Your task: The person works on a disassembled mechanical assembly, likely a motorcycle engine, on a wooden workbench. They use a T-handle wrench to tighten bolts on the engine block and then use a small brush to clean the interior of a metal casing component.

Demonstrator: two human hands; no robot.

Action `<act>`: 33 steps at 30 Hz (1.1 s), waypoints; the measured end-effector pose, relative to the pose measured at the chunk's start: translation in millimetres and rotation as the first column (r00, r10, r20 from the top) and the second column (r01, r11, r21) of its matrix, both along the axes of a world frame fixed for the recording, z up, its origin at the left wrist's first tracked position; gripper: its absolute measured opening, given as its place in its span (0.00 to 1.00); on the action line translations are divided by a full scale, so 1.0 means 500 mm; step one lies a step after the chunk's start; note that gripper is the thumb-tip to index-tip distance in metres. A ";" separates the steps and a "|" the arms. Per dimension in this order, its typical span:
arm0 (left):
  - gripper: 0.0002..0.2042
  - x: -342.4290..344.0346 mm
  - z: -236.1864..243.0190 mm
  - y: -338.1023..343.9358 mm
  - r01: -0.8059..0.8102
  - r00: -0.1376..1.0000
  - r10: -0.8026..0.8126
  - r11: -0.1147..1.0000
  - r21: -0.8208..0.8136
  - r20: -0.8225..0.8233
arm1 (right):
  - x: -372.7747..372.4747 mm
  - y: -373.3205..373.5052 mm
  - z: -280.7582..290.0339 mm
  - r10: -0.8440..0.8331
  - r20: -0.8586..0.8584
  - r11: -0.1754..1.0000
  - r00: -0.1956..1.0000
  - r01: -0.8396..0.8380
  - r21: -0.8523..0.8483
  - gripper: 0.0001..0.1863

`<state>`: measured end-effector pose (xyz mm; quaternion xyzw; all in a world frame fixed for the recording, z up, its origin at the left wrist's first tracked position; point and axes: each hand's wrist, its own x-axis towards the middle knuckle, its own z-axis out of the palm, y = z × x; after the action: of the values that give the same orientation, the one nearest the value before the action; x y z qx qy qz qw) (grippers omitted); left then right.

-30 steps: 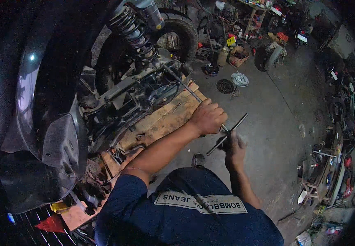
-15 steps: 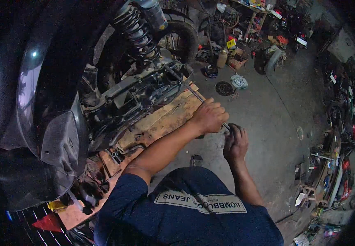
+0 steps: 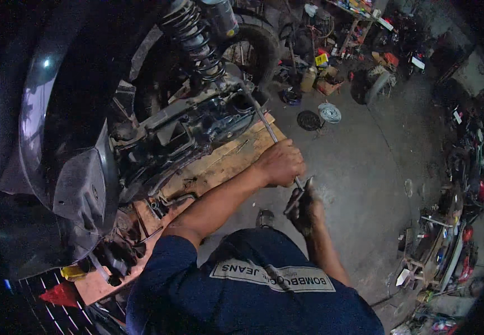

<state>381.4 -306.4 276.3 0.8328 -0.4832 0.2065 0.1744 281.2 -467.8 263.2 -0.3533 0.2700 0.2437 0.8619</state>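
Note:
A long steel T-handle wrench (image 3: 270, 131) slants from the dark engine and swingarm assembly (image 3: 178, 139), beside the coil-spring shock (image 3: 191, 42) and rear tyre (image 3: 267, 50), down toward me. My left hand (image 3: 281, 163) is closed round its shaft, over a grimy wooden board (image 3: 228, 159). My right hand (image 3: 303, 212) holds the crossbar at the lower end, slightly blurred, with its fingers curled. Where the far tip meets the assembly is hard to make out. Loose metal parts (image 3: 155, 209) lie on the board below the assembly.
Black scooter bodywork (image 3: 80, 184) fills the left side. Coiled pale cable (image 3: 330, 113) and a dark coiled item (image 3: 309, 120) lie on the concrete floor (image 3: 365, 184). A cardboard box (image 3: 328, 84) stands behind them. Clutter (image 3: 454, 234) lines the right edge, a littered bench (image 3: 354, 8) the back.
The wrench's crossbar has turned from its earlier slant. My right hand has moved slightly left and round the bar. My left hand still grips the shaft, a little shifted.

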 end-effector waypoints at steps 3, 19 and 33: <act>0.14 0.002 -0.002 -0.007 -0.052 0.999 0.053 0.998 0.038 -0.009 | 0.004 0.010 0.025 0.039 0.242 0.868 0.970 0.087 -0.488 0.24; 0.16 0.065 0.058 0.123 -0.438 0.896 0.437 0.899 0.006 -0.084 | -0.010 0.001 -0.003 0.261 0.675 0.686 0.690 0.359 -0.632 0.10; 0.06 0.078 0.056 0.113 -0.420 0.903 0.429 0.884 -0.208 0.002 | 0.026 -0.025 0.017 0.790 0.575 0.210 0.212 0.788 -0.579 0.18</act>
<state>420.4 -249.7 304.4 0.8910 -0.2697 0.3075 0.1972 293.9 -480.5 271.9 -0.8573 -0.2645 -0.2783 0.3429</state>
